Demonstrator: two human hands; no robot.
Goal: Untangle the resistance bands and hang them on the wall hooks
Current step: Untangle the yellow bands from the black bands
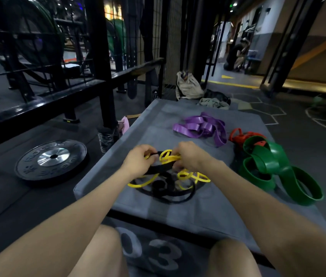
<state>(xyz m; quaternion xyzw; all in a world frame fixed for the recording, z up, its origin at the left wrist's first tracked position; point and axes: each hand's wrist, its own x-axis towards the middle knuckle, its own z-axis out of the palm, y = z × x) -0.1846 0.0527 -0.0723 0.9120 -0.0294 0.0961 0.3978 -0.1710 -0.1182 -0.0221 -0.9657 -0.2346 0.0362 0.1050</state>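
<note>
Yellow band [169, 157] and black band [158, 169], knotted together, are gripped by left hand [139, 161] and right hand [191, 155] mid-untangling; next, work a loop free.

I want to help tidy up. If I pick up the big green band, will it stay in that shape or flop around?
The green band would probably flop: it lies in loose, folded loops on the grey mat. It looks wide and thick, so likely heavier than the thin yellow band. Its smooth sheen suggests it could slip.
</note>
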